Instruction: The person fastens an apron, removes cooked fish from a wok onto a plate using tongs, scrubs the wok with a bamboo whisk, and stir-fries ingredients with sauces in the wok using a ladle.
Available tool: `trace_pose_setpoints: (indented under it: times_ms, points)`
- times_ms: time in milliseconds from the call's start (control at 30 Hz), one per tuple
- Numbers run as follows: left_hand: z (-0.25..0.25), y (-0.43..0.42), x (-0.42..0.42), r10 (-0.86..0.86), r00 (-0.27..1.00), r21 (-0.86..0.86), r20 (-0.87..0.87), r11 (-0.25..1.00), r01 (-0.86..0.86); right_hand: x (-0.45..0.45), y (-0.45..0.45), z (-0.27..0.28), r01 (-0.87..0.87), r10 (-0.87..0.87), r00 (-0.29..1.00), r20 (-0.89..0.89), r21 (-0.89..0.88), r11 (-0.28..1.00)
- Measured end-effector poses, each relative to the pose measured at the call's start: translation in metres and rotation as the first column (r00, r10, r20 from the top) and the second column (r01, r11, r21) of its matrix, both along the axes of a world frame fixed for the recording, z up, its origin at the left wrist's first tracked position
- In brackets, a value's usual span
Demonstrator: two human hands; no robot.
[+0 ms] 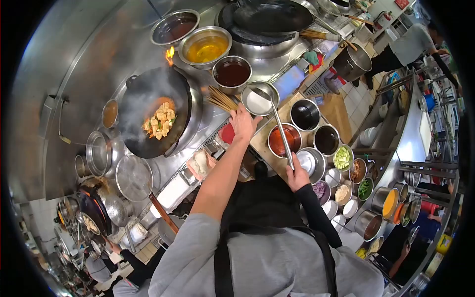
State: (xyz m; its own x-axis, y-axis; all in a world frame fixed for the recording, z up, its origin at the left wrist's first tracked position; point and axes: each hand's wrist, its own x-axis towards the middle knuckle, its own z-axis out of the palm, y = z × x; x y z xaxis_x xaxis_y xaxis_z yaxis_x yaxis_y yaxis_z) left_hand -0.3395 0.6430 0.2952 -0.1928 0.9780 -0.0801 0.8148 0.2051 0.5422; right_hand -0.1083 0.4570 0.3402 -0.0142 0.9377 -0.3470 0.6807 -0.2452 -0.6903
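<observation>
My right hand (pixel 297 174) is closed round the long metal handle of a ladle (pixel 281 123), whose head end lies over a metal bowl (pixel 259 101) of white contents. My left hand (pixel 242 123) reaches to the end of a bamboo brush (pixel 221 98); its thumb is spread, and whether its fingers grip the brush is unclear. Left of my hands, a black wok (pixel 136 114) holds steaming pale chunks (pixel 160 122) with bits of green. A small flame (pixel 169 54) rises behind the wok.
Bowls of yellow liquid (pixel 205 48) and dark red sauce (pixel 232 73) stand ahead. Several pots and tubs of ingredients, including chopped green pieces (pixel 342 158), line the right. A strainer (pixel 134 177) lies at left. Other people (pixel 413 44) are farther off at both sides.
</observation>
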Motion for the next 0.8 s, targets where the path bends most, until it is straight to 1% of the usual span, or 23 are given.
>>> trace_pose_setpoints:
  times_ms: [33,67,167,200,367,467,567,600,733,800]
  points:
    - [-0.001,0.002,0.003,-0.005,1.000,-0.049,0.006,0.999,0.006,-0.002,0.001,0.004,0.015,-0.014,1.000,0.016,-0.071,0.997]
    - [-0.004,0.003,0.005,0.000,1.000,-0.043,0.005,0.999,0.000,0.001,-0.003,-0.007,0.020,-0.020,0.999,-0.025,0.016,1.000]
    - [-0.015,0.004,0.008,0.026,1.000,-0.020,0.015,0.999,-0.026,0.005,-0.009,-0.006,0.010,-0.006,0.997,-0.081,0.048,0.999]
    - [-0.018,0.004,0.009,0.042,0.999,-0.009,0.026,0.999,-0.042,0.006,-0.009,-0.002,0.000,0.003,0.997,-0.081,0.034,0.999]
    - [-0.013,0.004,0.012,0.100,0.993,-0.032,0.070,0.995,-0.098,0.016,-0.003,0.026,-0.062,0.056,0.995,-0.084,-0.067,0.996]
    - [-0.013,0.004,0.012,0.124,0.987,-0.030,0.098,0.992,-0.121,0.028,0.005,0.050,-0.114,0.113,0.989,-0.091,-0.013,0.993]
    - [-0.011,0.004,0.012,0.125,0.985,-0.018,0.122,0.992,-0.123,0.034,0.012,0.055,-0.102,0.099,0.994,-0.043,-0.065,0.993]
    - [-0.012,0.004,0.012,0.122,0.985,-0.026,0.123,0.992,-0.119,0.029,0.014,0.057,-0.080,0.076,0.997,-0.030,-0.132,0.988]
    - [-0.016,0.005,0.011,0.119,0.987,-0.021,0.109,0.993,-0.118,0.041,0.017,0.057,-0.182,0.186,0.981,-0.050,0.070,0.981]
    - [-0.016,0.006,0.011,0.119,0.986,-0.024,0.120,0.993,-0.117,0.039,0.024,0.063,-0.172,0.172,0.985,-0.015,-0.016,0.985]
